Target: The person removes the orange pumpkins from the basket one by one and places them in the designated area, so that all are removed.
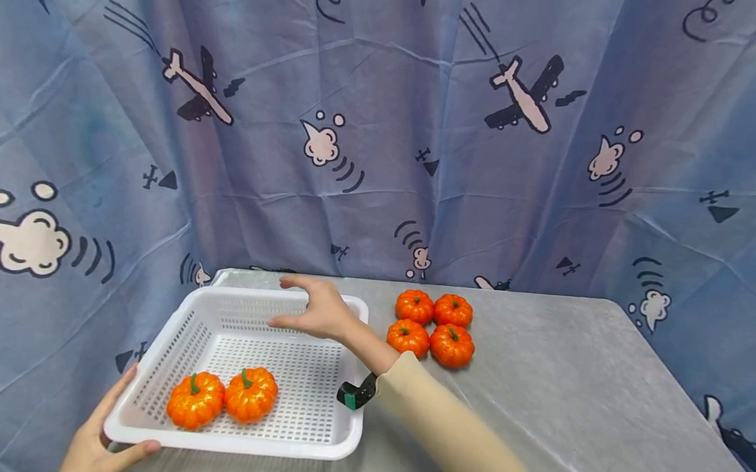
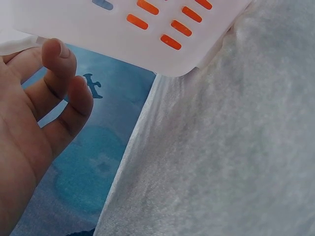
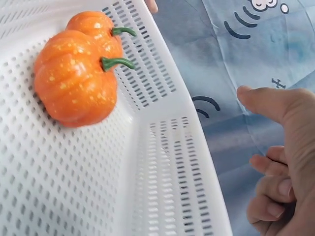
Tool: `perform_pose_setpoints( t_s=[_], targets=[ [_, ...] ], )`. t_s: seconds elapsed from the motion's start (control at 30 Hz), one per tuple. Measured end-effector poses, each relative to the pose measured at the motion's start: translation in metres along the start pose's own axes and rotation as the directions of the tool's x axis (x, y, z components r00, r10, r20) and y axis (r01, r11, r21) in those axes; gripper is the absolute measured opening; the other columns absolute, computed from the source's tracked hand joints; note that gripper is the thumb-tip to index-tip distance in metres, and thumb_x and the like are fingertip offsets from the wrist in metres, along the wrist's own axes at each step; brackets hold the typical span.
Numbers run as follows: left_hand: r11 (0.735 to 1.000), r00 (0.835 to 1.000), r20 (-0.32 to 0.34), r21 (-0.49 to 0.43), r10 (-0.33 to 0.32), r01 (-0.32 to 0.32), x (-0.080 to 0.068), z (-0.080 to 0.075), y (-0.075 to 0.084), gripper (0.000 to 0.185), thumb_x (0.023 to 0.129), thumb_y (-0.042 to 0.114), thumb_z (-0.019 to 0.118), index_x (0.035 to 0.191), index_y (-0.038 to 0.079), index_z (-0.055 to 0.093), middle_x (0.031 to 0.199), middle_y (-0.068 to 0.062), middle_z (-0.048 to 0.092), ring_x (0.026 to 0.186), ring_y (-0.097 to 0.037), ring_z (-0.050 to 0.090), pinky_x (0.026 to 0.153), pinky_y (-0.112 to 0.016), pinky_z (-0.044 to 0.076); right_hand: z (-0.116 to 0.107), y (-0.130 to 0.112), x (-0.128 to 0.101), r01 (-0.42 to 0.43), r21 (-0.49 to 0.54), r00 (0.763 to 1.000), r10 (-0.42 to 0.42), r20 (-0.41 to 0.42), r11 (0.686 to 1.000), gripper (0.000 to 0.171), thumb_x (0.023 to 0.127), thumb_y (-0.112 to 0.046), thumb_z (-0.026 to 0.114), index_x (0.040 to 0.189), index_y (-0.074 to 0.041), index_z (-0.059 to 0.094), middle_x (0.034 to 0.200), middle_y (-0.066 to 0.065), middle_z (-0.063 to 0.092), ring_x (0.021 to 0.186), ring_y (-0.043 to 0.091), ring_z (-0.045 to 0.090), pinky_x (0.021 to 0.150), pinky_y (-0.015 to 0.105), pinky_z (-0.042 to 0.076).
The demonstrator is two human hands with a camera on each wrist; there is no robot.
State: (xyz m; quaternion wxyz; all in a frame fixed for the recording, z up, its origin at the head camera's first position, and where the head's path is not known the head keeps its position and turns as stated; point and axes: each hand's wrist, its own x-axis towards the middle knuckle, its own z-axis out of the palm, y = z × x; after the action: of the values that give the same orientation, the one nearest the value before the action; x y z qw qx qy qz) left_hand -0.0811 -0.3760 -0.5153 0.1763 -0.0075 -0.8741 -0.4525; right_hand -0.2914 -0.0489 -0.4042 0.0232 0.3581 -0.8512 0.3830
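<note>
Holding two pumpkins [image 1: 222, 398], the white basket [image 1: 188, 338] sits gripped by the left hand [image 1: 98, 447], the right hand [image 1: 318, 311] loosely spread above.

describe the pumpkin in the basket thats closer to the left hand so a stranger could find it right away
Find the white perforated basket on the grey table, its corner held by the left hand. Two orange pumpkins sit touching at its near edge; take the left pumpkin, nearer that hand, not the right pumpkin.
</note>
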Motion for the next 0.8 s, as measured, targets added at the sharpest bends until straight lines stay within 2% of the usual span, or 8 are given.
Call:
perform_pose_setpoints(
  t_s=[0.4,0.57,0.67,0.8],
  targets=[
    [0.999,0.999,-0.018,-0.011,0.05,-0.05,0.0,0.002,0.001,0.124,0.07,-0.012,0.09,0.171,0.016,0.024,0.142,0.043,0.035,0.107,0.019,0.049,0.081,-0.002,0.042,0.027,0.0,0.001,-0.058,0.044,0.993,0.053,0.11,0.997,0.072,0.084,-0.042,0.089,0.145,-0.011,0.065,0.138,0.002,0.071,0.136,0.019,0.06,0.113,0.029,0.046],
    [1.0,1.0,-0.012,-0.01,0.023,-0.023,-0.001,0.001,0.0,0.124,0.072,-0.01,0.09,0.171,0.019,0.022,0.139,0.044,0.034,0.105,0.019,0.048,0.08,-0.002,0.042,0.03,0.003,0.0,-0.083,0.056,0.986,0.074,0.147,0.995,0.073,0.083,-0.043,0.089,0.145,-0.012,0.066,0.137,-0.001,0.071,0.136,0.017,0.06,0.113,0.03,0.045],
    [1.0,1.0,-0.007,-0.002,0.003,-0.003,-0.001,0.001,0.0,0.124,0.074,-0.008,0.091,0.172,0.02,0.021,0.138,0.044,0.032,0.105,0.021,0.046,0.08,-0.001,0.041,0.032,0.006,-0.001,-0.081,0.056,0.977,0.069,0.201,0.995,0.073,0.084,-0.043,0.089,0.146,-0.013,0.065,0.138,-0.002,0.071,0.138,0.016,0.057,0.115,0.031,0.044],
    [1.0,1.0,-0.011,-0.003,0.011,-0.011,0.0,0.001,0.0,0.124,0.073,-0.009,0.091,0.172,0.019,0.021,0.138,0.044,0.033,0.105,0.021,0.046,0.081,-0.001,0.041,0.035,0.009,-0.001,-0.041,0.028,0.953,0.031,0.301,0.999,0.073,0.085,-0.043,0.089,0.147,-0.014,0.064,0.14,-0.004,0.069,0.14,0.012,0.055,0.117,0.03,0.041]
  ],
)
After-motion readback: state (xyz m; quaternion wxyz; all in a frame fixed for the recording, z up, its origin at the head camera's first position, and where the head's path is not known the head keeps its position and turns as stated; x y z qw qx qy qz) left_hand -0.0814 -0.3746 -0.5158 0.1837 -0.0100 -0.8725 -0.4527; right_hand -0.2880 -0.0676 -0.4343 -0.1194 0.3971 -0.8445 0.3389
